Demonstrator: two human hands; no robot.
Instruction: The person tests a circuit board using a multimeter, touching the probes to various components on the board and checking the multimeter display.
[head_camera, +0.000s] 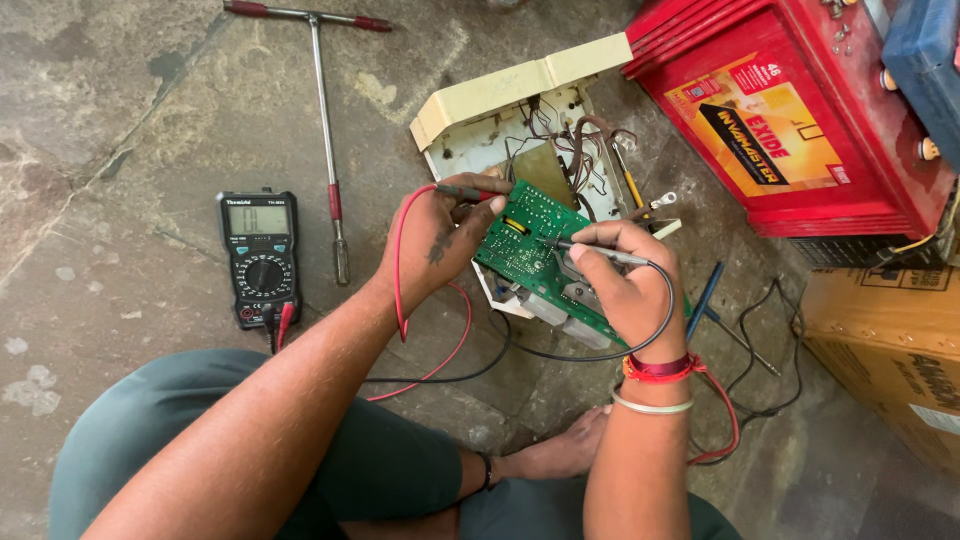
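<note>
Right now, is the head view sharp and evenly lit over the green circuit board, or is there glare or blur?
Head view: soft, even daylight, no hard shadows; green circuit board, left hand and right hand are sharp; no glare there; the black multimeter's grey screen looks pale, digits hard to read.

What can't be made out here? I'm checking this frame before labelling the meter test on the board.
Head view only:
- Meter screen: digits too small.
- Green board: right hand covers its lower part; probe tip contact points too small.
- Red probe: mostly hidden in left hand.
- Red battery and cardboard box: cut off by right edge.
</note>
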